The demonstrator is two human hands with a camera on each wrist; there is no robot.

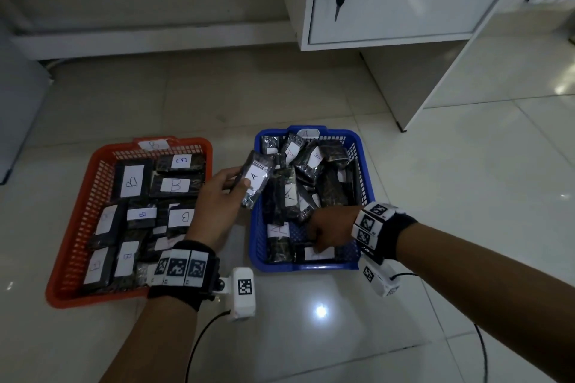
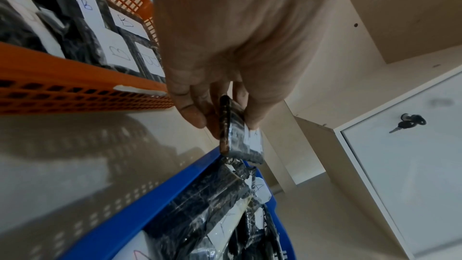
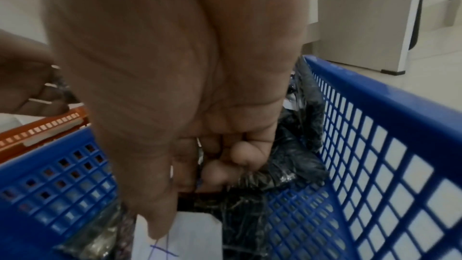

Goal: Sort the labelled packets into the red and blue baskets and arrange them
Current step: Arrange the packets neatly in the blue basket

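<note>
On the left, the red basket (image 1: 81, 221) (image 2: 75, 78) holds several dark packets labelled B. The blue basket (image 1: 368, 171) (image 2: 150, 205) (image 3: 375, 96) on the right holds several packets labelled A, some leaning on each other. My left hand (image 1: 239, 180) (image 2: 225, 122) pinches an A packet (image 1: 256, 177) (image 2: 240, 141) above the blue basket's left rim. My right hand (image 1: 320, 242) (image 3: 190, 185) reaches into the front of the blue basket. Its fingers curl round a white-labelled packet (image 1: 323, 253) (image 3: 190, 240) lying there, thumb on the label.
Both baskets stand on a glossy tiled floor (image 1: 311, 336). A white cabinet (image 1: 404, 3) with a key in its lock and a desk side panel (image 1: 435, 81) stand behind the blue basket. Cables trail from both wrist cameras over the floor near me.
</note>
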